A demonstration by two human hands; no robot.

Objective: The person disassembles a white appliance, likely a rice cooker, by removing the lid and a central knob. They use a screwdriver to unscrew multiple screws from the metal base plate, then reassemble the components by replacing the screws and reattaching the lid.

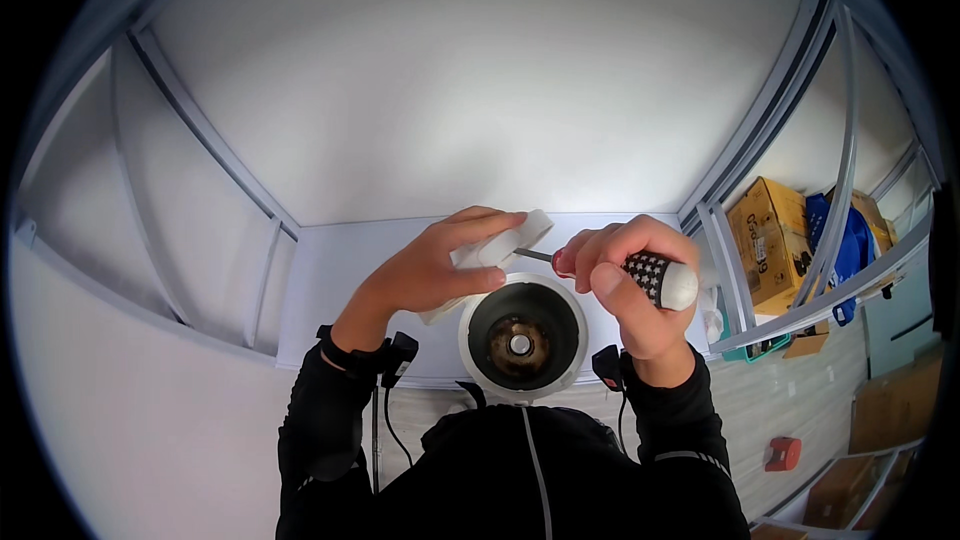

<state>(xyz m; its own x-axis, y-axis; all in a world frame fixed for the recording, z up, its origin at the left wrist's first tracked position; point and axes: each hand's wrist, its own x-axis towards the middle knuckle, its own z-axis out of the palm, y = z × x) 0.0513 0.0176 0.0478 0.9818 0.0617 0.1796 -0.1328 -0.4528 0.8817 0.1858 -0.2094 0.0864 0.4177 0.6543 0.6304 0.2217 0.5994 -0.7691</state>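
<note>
Over the far part of the white table, my left hand [430,258] grips a white plastic part [537,230] with rounded ends. My right hand [632,285] is closed round a screwdriver [646,276] with a black, white-starred handle, a white butt and a red collar. Its metal shaft points left, and the tip meets the white part beside my left fingers; exactly where it sits there is hidden. Just nearer to me stands what looks like an open rice cooker body [465,345], pale-rimmed and dark inside. Brown stains surround a round metal centre piece [519,344] at its bottom.
A white tabletop [330,260] lies under my hands, inside a grey metal frame [775,105]. Cardboard boxes [768,245] and a blue bag [852,250] are on the right. A red stool-like object [783,454] stands on the floor.
</note>
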